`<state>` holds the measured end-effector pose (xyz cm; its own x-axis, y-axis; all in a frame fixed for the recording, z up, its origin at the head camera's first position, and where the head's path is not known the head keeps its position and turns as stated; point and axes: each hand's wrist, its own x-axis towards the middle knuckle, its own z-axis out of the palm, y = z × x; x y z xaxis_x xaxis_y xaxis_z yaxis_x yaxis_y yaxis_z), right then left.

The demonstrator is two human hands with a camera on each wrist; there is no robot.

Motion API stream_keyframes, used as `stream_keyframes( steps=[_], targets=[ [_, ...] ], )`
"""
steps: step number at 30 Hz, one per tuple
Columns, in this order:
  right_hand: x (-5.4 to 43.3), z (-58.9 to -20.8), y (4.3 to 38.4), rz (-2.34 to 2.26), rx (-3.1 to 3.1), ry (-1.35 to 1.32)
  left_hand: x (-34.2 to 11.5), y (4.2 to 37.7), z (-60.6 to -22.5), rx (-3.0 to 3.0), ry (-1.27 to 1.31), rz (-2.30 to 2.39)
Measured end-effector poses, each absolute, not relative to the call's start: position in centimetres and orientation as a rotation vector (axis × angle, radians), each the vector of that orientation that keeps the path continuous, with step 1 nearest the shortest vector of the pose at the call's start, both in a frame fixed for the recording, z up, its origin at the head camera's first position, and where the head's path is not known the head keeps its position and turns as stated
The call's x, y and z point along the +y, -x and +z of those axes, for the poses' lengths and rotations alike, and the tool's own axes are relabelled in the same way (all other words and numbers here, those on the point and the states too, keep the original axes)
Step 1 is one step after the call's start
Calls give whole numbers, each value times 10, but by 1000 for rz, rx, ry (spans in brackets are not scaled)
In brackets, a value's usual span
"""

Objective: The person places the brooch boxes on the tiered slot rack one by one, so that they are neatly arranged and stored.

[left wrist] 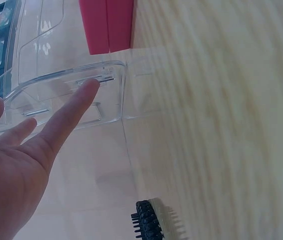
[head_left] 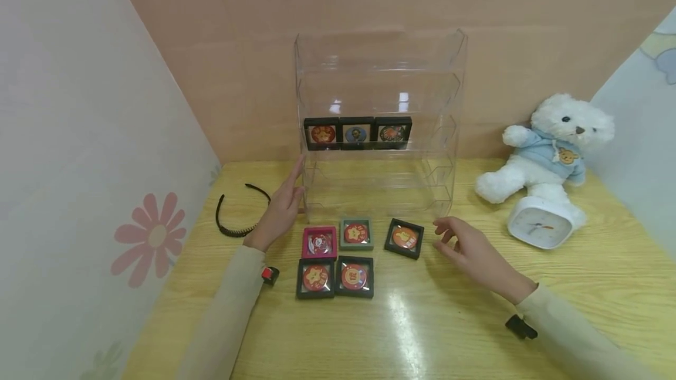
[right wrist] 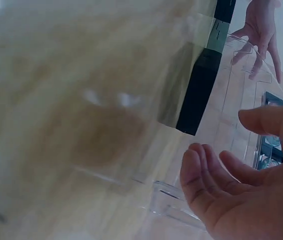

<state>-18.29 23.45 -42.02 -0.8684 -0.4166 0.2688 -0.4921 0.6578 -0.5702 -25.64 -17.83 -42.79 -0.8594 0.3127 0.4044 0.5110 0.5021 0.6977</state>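
Note:
A clear acrylic tiered rack (head_left: 377, 67) stands upright at the back of the table. Three black-framed round badges (head_left: 357, 133) sit side by side on its middle tier. My left hand (head_left: 281, 210) rests against the rack's left side with straight fingers, one fingertip at its lower corner in the left wrist view. My right hand (head_left: 475, 254) hovers by the rack's front right, thumb apart from loosely bent fingers, holding nothing. Just left of it lies a tilted black-framed badge (head_left: 404, 238). Beside that are a green-framed badge (head_left: 356, 233) and a pink-framed badge (head_left: 319, 243).
Two more black-framed badges (head_left: 315, 278) lie nearer the front. A dark headband (head_left: 232, 231) is at the left, behind my left wrist. On the right a white teddy bear (head_left: 554, 151) in a blue top leans at the wall, with a white clock (head_left: 540, 223) before it.

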Motion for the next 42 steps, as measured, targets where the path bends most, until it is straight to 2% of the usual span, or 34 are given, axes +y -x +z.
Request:
stream_keyframes(
  steps=[11, 42],
  targets=[
    [239, -428, 182, 1045, -2917, -721, -175, 256, -428, -2525, 681, -1317],
    [217, -437, 196, 949, -2946, -857, -177, 256, -427, -2528, 684, -1279]
  ],
)
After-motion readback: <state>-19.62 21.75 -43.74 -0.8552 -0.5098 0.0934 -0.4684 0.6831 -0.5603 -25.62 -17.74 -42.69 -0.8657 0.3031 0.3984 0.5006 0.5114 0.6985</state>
